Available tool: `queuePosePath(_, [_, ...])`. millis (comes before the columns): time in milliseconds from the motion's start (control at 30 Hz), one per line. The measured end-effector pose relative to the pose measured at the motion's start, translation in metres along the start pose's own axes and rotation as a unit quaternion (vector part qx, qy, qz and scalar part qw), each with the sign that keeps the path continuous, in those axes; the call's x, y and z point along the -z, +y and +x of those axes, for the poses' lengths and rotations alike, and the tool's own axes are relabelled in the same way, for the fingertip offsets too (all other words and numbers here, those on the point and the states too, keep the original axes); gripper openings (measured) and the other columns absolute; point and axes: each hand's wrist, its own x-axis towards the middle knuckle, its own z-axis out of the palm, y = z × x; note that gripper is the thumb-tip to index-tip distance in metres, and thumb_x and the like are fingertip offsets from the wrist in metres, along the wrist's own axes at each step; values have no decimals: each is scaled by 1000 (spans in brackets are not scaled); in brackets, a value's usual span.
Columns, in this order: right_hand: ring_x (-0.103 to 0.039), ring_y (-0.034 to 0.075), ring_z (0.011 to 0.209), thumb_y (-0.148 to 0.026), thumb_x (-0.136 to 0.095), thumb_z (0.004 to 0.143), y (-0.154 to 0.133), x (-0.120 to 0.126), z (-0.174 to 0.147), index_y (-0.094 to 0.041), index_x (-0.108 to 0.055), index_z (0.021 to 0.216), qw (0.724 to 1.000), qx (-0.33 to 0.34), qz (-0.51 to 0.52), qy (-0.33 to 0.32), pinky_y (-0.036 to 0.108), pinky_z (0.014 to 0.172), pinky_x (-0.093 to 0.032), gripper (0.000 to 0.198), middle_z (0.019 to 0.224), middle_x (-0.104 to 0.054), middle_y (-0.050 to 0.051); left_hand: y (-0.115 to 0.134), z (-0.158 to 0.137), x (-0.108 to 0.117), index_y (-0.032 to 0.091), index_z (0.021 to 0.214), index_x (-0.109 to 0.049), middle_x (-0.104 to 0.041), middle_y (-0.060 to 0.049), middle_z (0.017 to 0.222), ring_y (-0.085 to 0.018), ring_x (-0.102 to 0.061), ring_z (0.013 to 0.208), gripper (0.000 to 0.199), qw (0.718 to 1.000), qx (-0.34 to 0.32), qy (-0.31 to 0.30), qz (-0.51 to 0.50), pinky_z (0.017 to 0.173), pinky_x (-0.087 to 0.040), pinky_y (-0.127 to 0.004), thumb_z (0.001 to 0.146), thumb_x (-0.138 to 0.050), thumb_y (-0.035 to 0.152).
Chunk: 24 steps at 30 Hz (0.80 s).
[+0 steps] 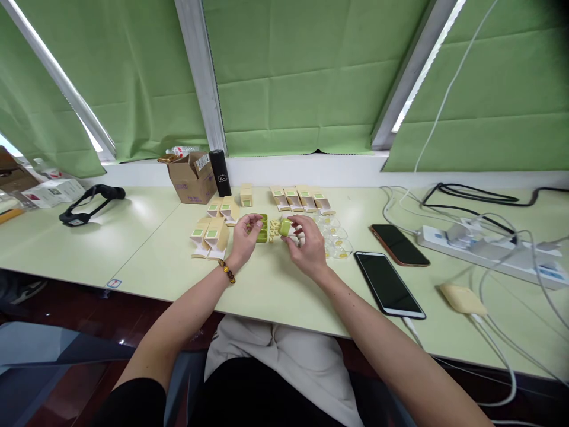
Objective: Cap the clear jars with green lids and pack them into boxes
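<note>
My right hand (306,243) pinches a small green box-shaped piece (285,226) between thumb and fingers, just above the table. My left hand (244,240) is closed at the fingertips, beside a green tray with hollows (264,230); whether anything sits in its pinch is too small to make out. Small pale yellow pieces (274,230) lie between the two hands. To the right of my right hand are several clear plastic cups or covers (340,242) with yellow spots, partly hidden by that hand.
Open cream boxes (216,233) stand to the left, and more cream boxes (304,198) form a row behind. A cardboard box (191,182) and black bottle (219,172) are at the back. Two phones (391,284), a power strip (489,252) and cables lie right; a black headset (91,204) left.
</note>
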Motion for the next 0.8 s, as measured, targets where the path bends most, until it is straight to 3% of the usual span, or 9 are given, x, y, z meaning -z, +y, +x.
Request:
queuePosePath(100, [-67,30,109,-25,-68,93,1,1,0,-26,-62,135,1000,-7,8,-6,48,85,-65,42,127,-64,14,8,-4,3,20,114,-70,-70,-12,113,-23,-64,107,33,993,-85,-5,78,91,-54,-37,98,-67,49])
queuePosePath(300, [-66,32,119,-20,-61,97,2,1,-1,-27,-58,146,998,60,-24,-25,55,99,-63,50,127,-59,15,17,-12,2,23,137,-64,-69,-13,132,-31,-54,125,45,952,-238,-100,166,110,-45,-51,96,-71,40])
queuePosePath(500, [-66,33,127,-21,-60,100,4,-1,-2,-26,-52,147,994,105,-7,-32,54,96,-66,47,131,-66,17,9,-11,-1,25,140,-66,-70,-13,132,-32,-52,125,47,945,-244,-108,190,112,-44,-54,96,-73,40])
queuePosePath(667, [-69,33,128,-22,-60,102,5,1,-1,-26,-63,130,990,133,-28,-32,56,103,-64,28,132,-70,16,11,-9,-1,24,133,-71,-73,-13,127,-31,-54,121,41,953,-232,-93,171,109,-46,-54,96,-73,42])
queuePosePath(800, [-71,32,122,-22,-59,102,5,3,0,-26,-67,124,988,147,-40,-37,53,97,-66,23,132,-70,17,14,-10,0,25,133,-71,-74,-12,127,-31,-54,121,40,954,-236,-94,158,108,-47,-54,96,-72,41])
